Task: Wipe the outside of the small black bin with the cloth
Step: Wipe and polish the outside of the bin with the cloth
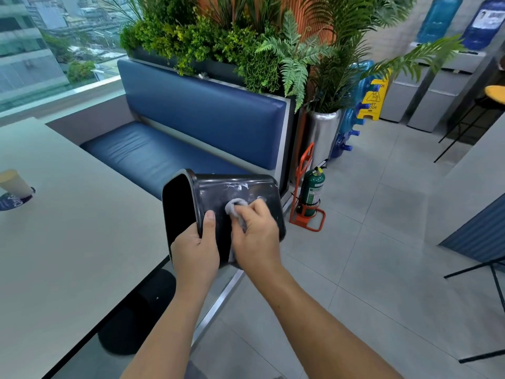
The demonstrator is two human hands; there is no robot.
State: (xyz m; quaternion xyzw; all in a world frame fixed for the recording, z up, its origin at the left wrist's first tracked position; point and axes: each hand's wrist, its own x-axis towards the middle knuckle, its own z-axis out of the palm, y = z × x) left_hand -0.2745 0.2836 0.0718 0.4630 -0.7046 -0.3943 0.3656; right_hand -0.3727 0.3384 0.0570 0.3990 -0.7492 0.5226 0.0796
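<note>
The small black bin (246, 190) is held in the air on its side, its open mouth facing left and its base pointing right. My left hand (195, 248) grips the rim at the mouth, thumb lying on the outer wall. My right hand (258, 232) presses a bunched grey cloth (235, 207) against the bin's upper outer wall. White smears show on the glossy wall just above the cloth. Part of the cloth hangs hidden under my right hand.
A pale table (54, 255) lies to the left with a paper cup (15, 183) on a blue coaster. A blue bench (175, 138) with plants stands behind. A green fire extinguisher (311, 195) in an orange stand is right of the bin. Grey tiled floor (382, 255) spreads to the right.
</note>
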